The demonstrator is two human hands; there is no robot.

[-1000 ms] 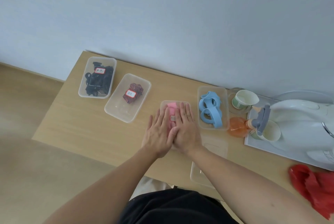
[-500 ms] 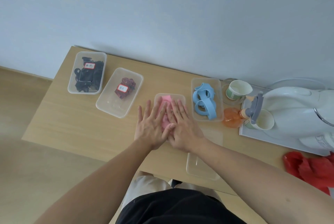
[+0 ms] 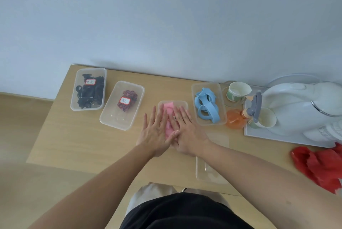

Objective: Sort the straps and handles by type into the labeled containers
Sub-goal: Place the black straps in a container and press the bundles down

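Several clear containers stand in a row on the wooden table (image 3: 74,140). The far-left container (image 3: 74,99) holds black straps (image 3: 89,93), the one beside it (image 3: 109,119) a red-and-blue striped strap (image 3: 127,101). The middle container (image 3: 182,105) holds pink items (image 3: 169,116), and the right container (image 3: 223,117) holds blue handles (image 3: 206,106). My left hand (image 3: 154,132) and my right hand (image 3: 187,130) lie flat side by side on top of the pink container, fingers straight, thumbs touching. They hide most of it.
An empty clear container (image 3: 212,173) sits at the table's near edge under my right forearm. On the right are two paper cups (image 3: 238,91), an orange bottle (image 3: 236,120), a white kettle (image 3: 299,106) on a tray, and a red bag (image 3: 322,164).
Both hands have stayed flat on the pink container. Only the camera has shifted slightly; the scene sits a little differently in the frame.
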